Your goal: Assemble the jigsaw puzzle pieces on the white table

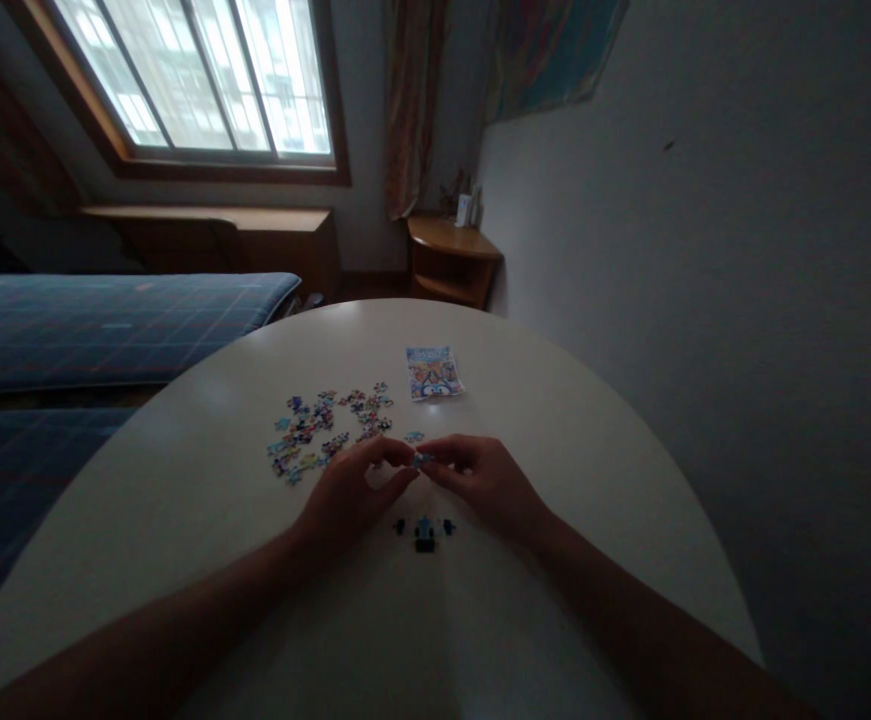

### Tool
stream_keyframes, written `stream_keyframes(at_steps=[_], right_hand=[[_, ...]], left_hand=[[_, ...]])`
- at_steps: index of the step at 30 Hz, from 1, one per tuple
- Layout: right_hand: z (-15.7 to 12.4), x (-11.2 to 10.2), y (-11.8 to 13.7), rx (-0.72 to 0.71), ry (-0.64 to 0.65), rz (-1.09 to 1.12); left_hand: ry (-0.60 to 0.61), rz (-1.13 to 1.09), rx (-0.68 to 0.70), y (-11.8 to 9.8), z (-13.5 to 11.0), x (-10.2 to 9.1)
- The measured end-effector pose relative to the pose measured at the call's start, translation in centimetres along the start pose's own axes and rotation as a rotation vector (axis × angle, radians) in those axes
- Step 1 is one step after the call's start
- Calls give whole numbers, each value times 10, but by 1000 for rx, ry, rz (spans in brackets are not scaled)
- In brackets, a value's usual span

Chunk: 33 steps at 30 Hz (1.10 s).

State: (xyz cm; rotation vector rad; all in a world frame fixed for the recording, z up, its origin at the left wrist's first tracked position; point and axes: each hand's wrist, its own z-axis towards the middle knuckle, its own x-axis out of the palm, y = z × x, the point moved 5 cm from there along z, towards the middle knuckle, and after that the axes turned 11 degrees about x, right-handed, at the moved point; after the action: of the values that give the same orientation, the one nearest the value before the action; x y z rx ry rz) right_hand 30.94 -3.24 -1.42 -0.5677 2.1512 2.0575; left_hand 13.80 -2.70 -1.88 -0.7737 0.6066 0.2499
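The bare left forearm (195,600) reaches in from eight o'clock and the bare right forearm (615,595) from four, converging below the centre of view, toward six. The left hand (346,490) aims between two and three o'clock, the right hand (491,482) between nine and ten, fingers bent, each thumb and forefinger drawn into a pinch; in this dimness, the opposing tips seem almost to meet.
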Motion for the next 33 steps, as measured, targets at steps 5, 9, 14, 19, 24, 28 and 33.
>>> stream_keyframes(at_steps=[5,9,14,19,24,28,33], right_hand=[[0,0,-1,-17,18,-125],[-2,-11,0,-140,-27,-365],[-4,-24,-1,-306,-1,-635],[-3,-22,-3,-325,58,-730],[-2,-18,-5,-339,77,-708],[-1,-17,-6,-342,64,-703],[-1,-16,-6,-346,68,-704]], left_hand=[[58,97,146,-1,1,1],[116,154,170,6,1,3],[188,156,179,13,1,8],[194,146,188,14,1,9],[213,147,175,13,2,10],[224,136,175,13,3,10],[212,102,199,13,3,10]])
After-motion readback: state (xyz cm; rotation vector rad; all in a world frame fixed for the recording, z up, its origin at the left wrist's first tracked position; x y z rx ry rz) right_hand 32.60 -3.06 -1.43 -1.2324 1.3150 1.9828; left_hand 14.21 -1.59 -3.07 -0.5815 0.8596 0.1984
